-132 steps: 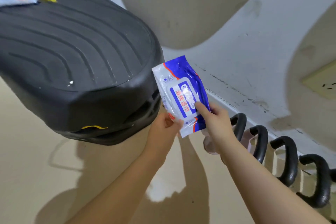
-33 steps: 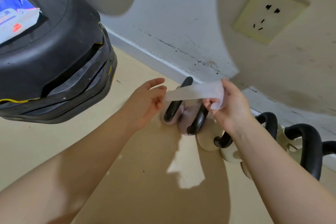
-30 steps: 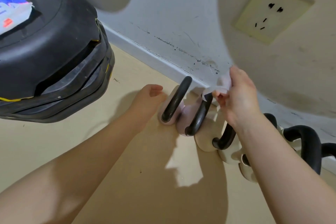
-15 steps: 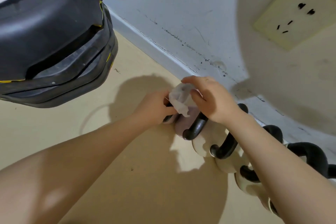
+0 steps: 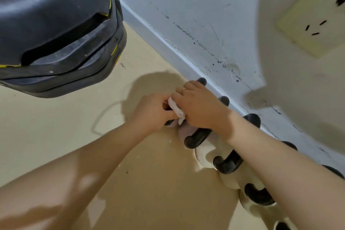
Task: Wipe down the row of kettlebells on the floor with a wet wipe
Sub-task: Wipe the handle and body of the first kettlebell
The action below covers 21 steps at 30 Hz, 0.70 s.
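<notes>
Now, hands: left hand (image 5: 152, 111) and right hand (image 5: 200, 105) meet over the first kettlebell, fingers of both curled onto the wipe.
Wipe: crumpled white wet wipe (image 5: 176, 109) pinched between both hands, low end touching the pink body.
Kettlebells: row of pale-bodied, black-handled kettlebells (image 5: 226, 164) on the beige floor (image 5: 149, 192), along the white baseboard (image 5: 168, 38).
Left: black rubbery domed object (image 5: 56, 24).
Wall: yellowed socket plate (image 5: 313, 24).
</notes>
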Available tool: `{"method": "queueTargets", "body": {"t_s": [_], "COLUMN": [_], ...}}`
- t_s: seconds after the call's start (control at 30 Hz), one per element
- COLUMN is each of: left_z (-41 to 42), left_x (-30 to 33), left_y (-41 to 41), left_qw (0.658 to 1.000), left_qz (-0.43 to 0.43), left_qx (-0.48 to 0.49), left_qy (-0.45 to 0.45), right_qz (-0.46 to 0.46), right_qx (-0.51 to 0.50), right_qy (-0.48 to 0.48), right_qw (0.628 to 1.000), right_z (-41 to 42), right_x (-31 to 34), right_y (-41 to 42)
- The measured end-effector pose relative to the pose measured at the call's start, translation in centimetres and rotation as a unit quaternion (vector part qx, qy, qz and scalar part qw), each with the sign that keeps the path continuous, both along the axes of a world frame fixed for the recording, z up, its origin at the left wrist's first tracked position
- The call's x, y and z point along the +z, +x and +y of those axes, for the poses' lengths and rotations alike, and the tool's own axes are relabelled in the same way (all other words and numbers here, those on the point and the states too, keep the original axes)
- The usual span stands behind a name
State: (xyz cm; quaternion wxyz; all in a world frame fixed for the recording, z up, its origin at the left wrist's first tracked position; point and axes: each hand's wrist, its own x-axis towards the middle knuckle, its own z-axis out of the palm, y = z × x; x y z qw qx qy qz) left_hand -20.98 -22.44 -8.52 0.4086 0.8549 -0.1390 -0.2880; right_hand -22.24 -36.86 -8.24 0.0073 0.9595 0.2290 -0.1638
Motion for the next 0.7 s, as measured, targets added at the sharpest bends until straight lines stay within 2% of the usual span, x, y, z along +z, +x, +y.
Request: {"method": "queueTargets", "body": {"t_s": [0.03, 0.1, 0.13, 0.23, 0.27, 0.33, 0.4, 0.47, 0.57, 0.63, 0.7], "left_z": [0.0, -0.1, -0.2, -0.1, -0.1, 0.0, 0.0, -0.1, -0.2, -0.2, -0.2], "left_x": [-0.2, -0.3, -0.4, -0.4, -0.3, -0.2, -0.2, -0.2, -0.4, -0.4, -0.3], "left_y": [-0.3, -0.5, -0.6, -0.4, -0.4, -0.4, -0.6, -0.7, -0.7, -0.7, -0.6], "left_qw": [1.0, 0.999, 0.998, 0.998, 0.998, 0.998, 0.997, 0.996, 0.995, 0.995, 0.995], "left_qz": [0.002, 0.013, 0.02, 0.027, 0.026, 0.027, 0.034, 0.045, 0.058, 0.057, 0.056], "left_qx": [0.012, 0.039, 0.053, 0.052, 0.054, 0.061, 0.069, 0.071, 0.077, 0.08, 0.078], "left_qy": [-0.003, 0.001, 0.001, -0.003, -0.003, -0.004, -0.015, -0.022, -0.027, -0.026, -0.024], "right_qz": [-0.009, -0.028, -0.005, 0.025, 0.035, 0.093, 0.093, 0.087, 0.132, 0.095, 0.023], "right_qx": [-0.002, -0.074, -0.106, -0.044, -0.017, -0.053, -0.071, -0.074, -0.117, -0.138, -0.098], "right_qy": [0.004, 0.029, 0.045, 0.021, 0.049, 0.155, 0.184, 0.173, 0.176, 0.128, 0.053], "right_qw": [1.0, 0.996, 0.993, 0.999, 0.998, 0.982, 0.976, 0.978, 0.968, 0.977, 0.994], "right_z": [-1.0, -3.4, -3.9, -3.4, -3.1, -2.7, -3.1, -4.0, -5.6, -5.6, -3.9], "right_x": [0.1, -0.4, -0.2, 0.4, 0.8, 1.5, 1.3, 0.8, 0.5, 0.3, 0.0], "right_y": [0.3, 1.3, 1.4, 0.7, 0.2, 0.0, 0.6, 1.3, 2.3, 2.8, 2.6]}}
